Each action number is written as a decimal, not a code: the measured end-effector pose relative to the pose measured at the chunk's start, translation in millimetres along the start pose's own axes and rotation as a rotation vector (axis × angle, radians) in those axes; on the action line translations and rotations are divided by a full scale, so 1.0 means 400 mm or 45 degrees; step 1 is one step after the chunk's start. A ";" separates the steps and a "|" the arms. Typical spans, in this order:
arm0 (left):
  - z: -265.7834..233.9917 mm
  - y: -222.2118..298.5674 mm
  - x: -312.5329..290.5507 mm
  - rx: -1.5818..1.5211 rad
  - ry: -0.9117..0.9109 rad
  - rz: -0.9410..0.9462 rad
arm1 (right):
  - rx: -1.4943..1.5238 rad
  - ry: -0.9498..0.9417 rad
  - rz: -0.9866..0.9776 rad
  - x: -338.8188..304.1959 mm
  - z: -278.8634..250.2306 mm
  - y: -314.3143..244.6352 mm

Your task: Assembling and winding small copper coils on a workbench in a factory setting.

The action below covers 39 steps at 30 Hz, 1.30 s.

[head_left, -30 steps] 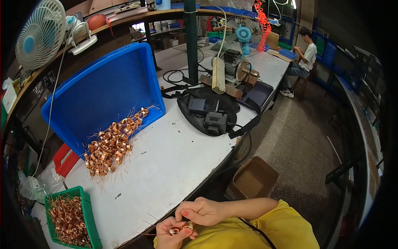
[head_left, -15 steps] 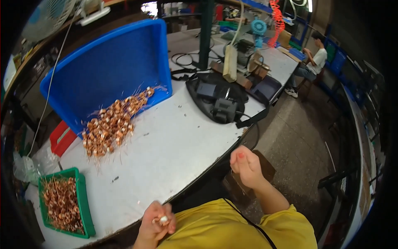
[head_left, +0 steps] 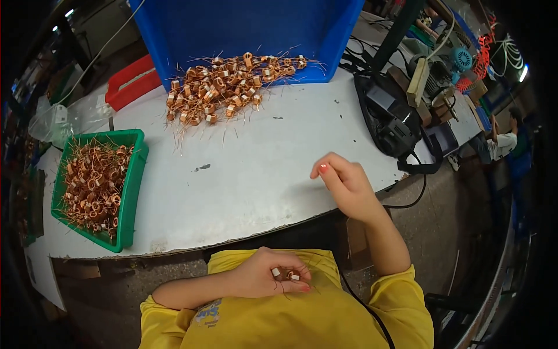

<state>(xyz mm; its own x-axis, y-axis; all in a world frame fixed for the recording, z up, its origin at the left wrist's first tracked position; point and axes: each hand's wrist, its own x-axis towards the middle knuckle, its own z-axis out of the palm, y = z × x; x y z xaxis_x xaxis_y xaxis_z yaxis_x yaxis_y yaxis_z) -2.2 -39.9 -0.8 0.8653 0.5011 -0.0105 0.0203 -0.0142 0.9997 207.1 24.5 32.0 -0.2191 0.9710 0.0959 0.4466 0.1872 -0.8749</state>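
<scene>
My left hand point(head_left: 264, 273) is closed in front of the yellow shirt, its fingers around a few small copper wire coils point(head_left: 285, 273). White faces and thin wire ends of these coils stick out between thumb and fingers. Above the table's front edge my right hand point(head_left: 346, 183) is raised, its fingers curled in and the thumb close to the bent index finger; nothing shows in it. A heap of copper coils point(head_left: 218, 90) with loose wire ends spills from a tipped blue bin point(head_left: 244, 29) onto the white table point(head_left: 232, 168). More such coils point(head_left: 96, 183) fill a green tray point(head_left: 136, 186) at the left.
A red bin point(head_left: 132, 81) and a clear plastic bag point(head_left: 70, 122) lie behind the green tray. At the right are a black strapped device point(head_left: 389, 116), cables, a small blue fan point(head_left: 461, 59) and machine parts. Another person point(head_left: 503, 142) sits farther off at the right.
The view has turned, shifting the table and bins. My left hand has drawn in against the shirt with coils in it. My right hand has come over the table's edge, still curled.
</scene>
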 end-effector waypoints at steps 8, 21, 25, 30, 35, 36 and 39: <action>-0.022 -0.056 -0.008 -1.143 -0.158 -0.122 | -0.186 0.025 -0.303 0.289 0.029 -0.028; 0.042 -0.088 0.025 -1.255 -0.098 0.185 | -1.063 0.181 0.052 0.690 0.163 -0.024; 0.037 -0.016 0.029 -1.114 0.101 -0.341 | -1.014 0.256 0.047 0.653 0.130 -0.044; -0.004 -0.125 0.042 -1.946 -0.096 0.048 | -1.003 0.323 0.115 0.584 0.064 -0.096; -0.008 -0.098 0.083 -1.692 0.502 0.265 | -0.992 0.476 -0.095 0.481 0.011 -0.047; -0.008 -0.084 0.088 -1.676 0.488 0.248 | -0.794 0.489 -0.207 0.440 0.003 -0.041; -0.001 -0.025 0.099 -1.509 0.942 0.048 | -0.333 0.363 -0.393 0.294 0.001 -0.056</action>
<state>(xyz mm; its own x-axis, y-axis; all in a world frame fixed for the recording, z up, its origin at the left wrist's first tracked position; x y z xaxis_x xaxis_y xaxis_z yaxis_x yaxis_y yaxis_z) 31.7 -19.7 -11.1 0.3865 0.8570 -0.3409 -0.7489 0.5073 0.4264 170.7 134.5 62.6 -0.1455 0.8596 0.4897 0.6093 0.4679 -0.6402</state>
